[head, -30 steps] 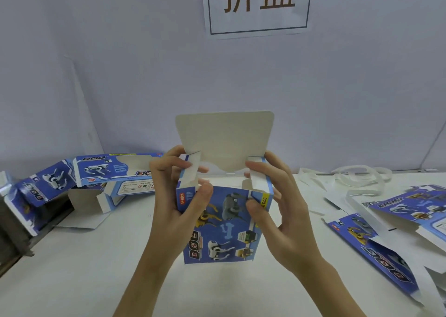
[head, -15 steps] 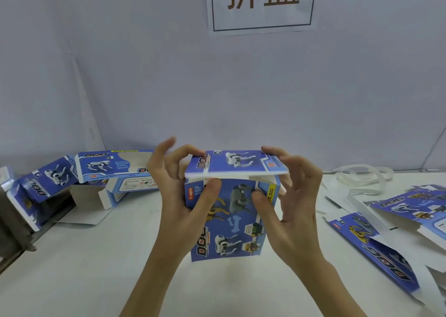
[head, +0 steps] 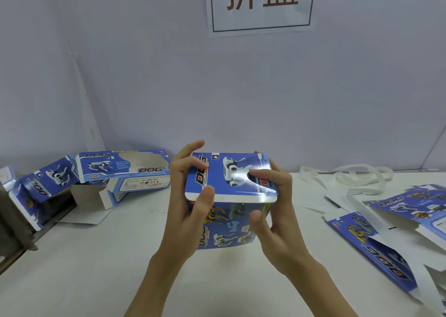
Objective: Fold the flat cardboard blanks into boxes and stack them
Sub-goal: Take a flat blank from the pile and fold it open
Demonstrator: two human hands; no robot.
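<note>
While both hands hold it up in the centre of the frame, a blue toy box (head: 229, 196) printed with robot dogs is having its top lid (head: 229, 175) pressed shut. The left hand (head: 190, 196) grips the box's left side, thumb on the lid's front edge. The right hand (head: 272, 205) grips the right side, fingers curled over the lid, thumb against the front face. The box hangs above a white table (head: 96, 268). Folded boxes (head: 120, 169) lie at middle left; flat blanks (head: 376, 242) spread at lower right. A paper sign (head: 261, 5) hangs at top centre. The lid's front edge looks untucked, so it may spring open. Pressing too hard could crease the thin card.
</note>
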